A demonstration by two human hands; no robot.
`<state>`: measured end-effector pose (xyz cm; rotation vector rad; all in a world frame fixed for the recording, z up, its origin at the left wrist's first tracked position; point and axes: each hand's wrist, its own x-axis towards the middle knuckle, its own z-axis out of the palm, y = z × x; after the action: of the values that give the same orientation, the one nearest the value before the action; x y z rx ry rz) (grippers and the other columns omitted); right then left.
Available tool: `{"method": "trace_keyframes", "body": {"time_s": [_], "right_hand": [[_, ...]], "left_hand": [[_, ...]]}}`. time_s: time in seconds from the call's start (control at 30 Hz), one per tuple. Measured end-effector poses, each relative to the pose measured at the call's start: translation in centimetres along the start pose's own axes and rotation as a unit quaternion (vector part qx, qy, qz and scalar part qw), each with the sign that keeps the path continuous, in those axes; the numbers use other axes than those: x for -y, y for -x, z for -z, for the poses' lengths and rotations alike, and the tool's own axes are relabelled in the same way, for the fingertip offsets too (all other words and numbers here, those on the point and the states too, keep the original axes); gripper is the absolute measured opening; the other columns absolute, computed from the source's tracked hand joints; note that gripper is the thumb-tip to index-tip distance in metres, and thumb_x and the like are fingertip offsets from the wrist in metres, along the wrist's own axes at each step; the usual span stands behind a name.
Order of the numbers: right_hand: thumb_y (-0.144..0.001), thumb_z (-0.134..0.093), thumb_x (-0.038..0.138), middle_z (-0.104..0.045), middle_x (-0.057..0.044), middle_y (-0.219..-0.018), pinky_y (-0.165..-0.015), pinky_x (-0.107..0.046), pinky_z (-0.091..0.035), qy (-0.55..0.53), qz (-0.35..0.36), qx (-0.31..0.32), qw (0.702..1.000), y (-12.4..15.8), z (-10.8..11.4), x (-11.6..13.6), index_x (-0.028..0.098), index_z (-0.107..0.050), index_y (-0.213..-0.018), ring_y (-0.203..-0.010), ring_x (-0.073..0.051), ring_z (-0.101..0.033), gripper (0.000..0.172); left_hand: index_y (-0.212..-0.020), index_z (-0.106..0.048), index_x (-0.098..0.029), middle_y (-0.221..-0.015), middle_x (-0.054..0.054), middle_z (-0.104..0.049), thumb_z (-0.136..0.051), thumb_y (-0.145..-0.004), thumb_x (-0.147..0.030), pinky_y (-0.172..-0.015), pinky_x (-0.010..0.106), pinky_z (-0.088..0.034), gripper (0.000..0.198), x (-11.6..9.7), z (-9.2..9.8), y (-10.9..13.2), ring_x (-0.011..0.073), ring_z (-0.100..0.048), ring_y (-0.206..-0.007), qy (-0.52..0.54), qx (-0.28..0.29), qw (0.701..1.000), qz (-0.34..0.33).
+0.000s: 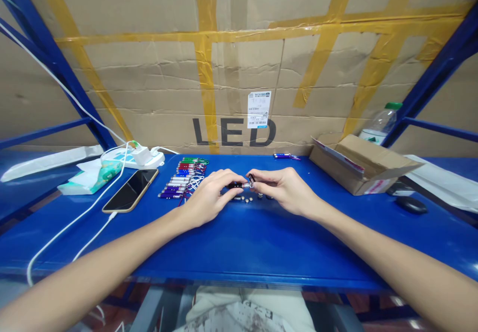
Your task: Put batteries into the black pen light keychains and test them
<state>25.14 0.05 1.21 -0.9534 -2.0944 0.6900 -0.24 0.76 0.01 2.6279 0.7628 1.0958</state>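
My left hand [211, 197] pinches a small black keychain flashlight [236, 185] between thumb and fingers. My right hand [291, 191] is closed at the flashlight's silvery right end, and a small dark piece [251, 178] shows at its fingertips. Whether that piece is joined to the flashlight, I cannot tell. Just below the fingers, several small button cells [247, 200] lie on the blue table [239, 252]. Left of my left hand is a row of small flashlights [180, 180] in green, red, blue, silver and purple, with cord loops. Another blue flashlight [282, 156] lies at the back.
A phone [130, 191] with a white cable, a tissue pack [91, 176] and a power strip [149, 159] are on the left. On the right stand an open cardboard box [358, 165], a plastic bottle [381, 123] and a black mouse [411, 204]. A large carton [160, 88] walls the back.
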Motion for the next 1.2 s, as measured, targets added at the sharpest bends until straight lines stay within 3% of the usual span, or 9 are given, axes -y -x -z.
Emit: {"method": "trace_keyframes", "body": {"time_s": [0.23, 0.6, 0.87, 1.0, 1.1, 1.2], "right_hand": [[-0.103, -0.061, 0.042, -0.083, -0.001, -0.113, -0.097, -0.034, -0.057, 0.027, 0.019, -0.002, 0.999, 0.1, 0.0, 0.1, 0.021, -0.083, -0.121, -0.108, -0.029, -0.076, 0.035], [-0.110, -0.052, 0.039, -0.080, -0.001, -0.103, -0.083, -0.024, -0.052, 0.099, 0.077, 0.002, 0.992, 0.5, 0.0, 0.6, 0.016, -0.079, -0.124, -0.089, -0.020, -0.072, 0.038], [-0.111, -0.050, 0.041, -0.077, 0.001, -0.093, -0.075, -0.024, -0.051, 0.106, 0.060, 0.008, 0.993, 0.5, 0.1, 1.0, 0.018, -0.078, -0.119, -0.079, -0.017, -0.069, 0.037], [-0.110, -0.053, 0.040, -0.083, -0.003, -0.114, -0.089, -0.031, -0.058, 0.119, 0.073, -0.009, 0.990, 0.4, -0.2, 0.2, 0.022, -0.075, -0.134, -0.099, -0.024, -0.078, 0.038], [-0.109, -0.052, 0.037, -0.076, -0.007, -0.140, -0.105, -0.039, -0.058, 0.139, 0.101, -0.040, 0.984, 0.3, -0.5, -0.6, 0.024, -0.070, -0.146, -0.123, -0.030, -0.075, 0.042], [-0.111, -0.050, 0.035, -0.074, -0.010, -0.142, -0.107, -0.042, -0.057, 0.162, 0.108, -0.056, 0.979, 0.4, -0.5, -0.7, 0.024, -0.067, -0.147, -0.125, -0.030, -0.074, 0.041]], "left_hand": [[-0.120, -0.072, -0.020, -0.112, 0.008, -0.077, -0.064, -0.107, -0.025, -0.095, 0.039, -0.053, 0.016, 0.0, -0.1, 0.1, 0.0234, -0.070, -0.104, 0.003, -0.003, 1.000, 0.000], [-0.121, -0.072, -0.019, -0.111, 0.007, -0.076, -0.065, -0.106, -0.022, -0.092, 0.033, -0.054, 0.016, -0.1, -0.1, 0.0, 0.0198, -0.071, -0.101, 0.024, -0.013, 1.000, 0.000], [-0.120, -0.071, -0.020, -0.111, 0.007, -0.077, -0.065, -0.107, -0.025, -0.092, 0.034, -0.055, 0.015, -0.3, 0.2, -0.1, 0.0208, -0.072, -0.101, 0.009, -0.033, 0.999, 0.021], [-0.121, -0.071, -0.021, -0.113, 0.008, -0.077, -0.061, -0.108, -0.027, -0.095, 0.036, -0.056, 0.018, -0.2, 0.2, -0.1, 0.0222, -0.072, -0.103, 0.000, -0.036, 0.999, 0.030], [-0.123, -0.071, -0.022, -0.114, 0.007, -0.078, -0.062, -0.107, -0.028, -0.093, 0.035, -0.057, 0.019, -0.1, 0.1, -0.2, 0.0222, -0.073, -0.101, -0.007, -0.039, 0.997, 0.058], [-0.123, -0.071, -0.021, -0.111, 0.006, -0.078, -0.064, -0.106, -0.029, -0.087, 0.033, -0.057, 0.020, -0.2, 0.2, -0.3, 0.0205, -0.073, -0.093, -0.007, -0.044, 0.996, 0.082]]}}
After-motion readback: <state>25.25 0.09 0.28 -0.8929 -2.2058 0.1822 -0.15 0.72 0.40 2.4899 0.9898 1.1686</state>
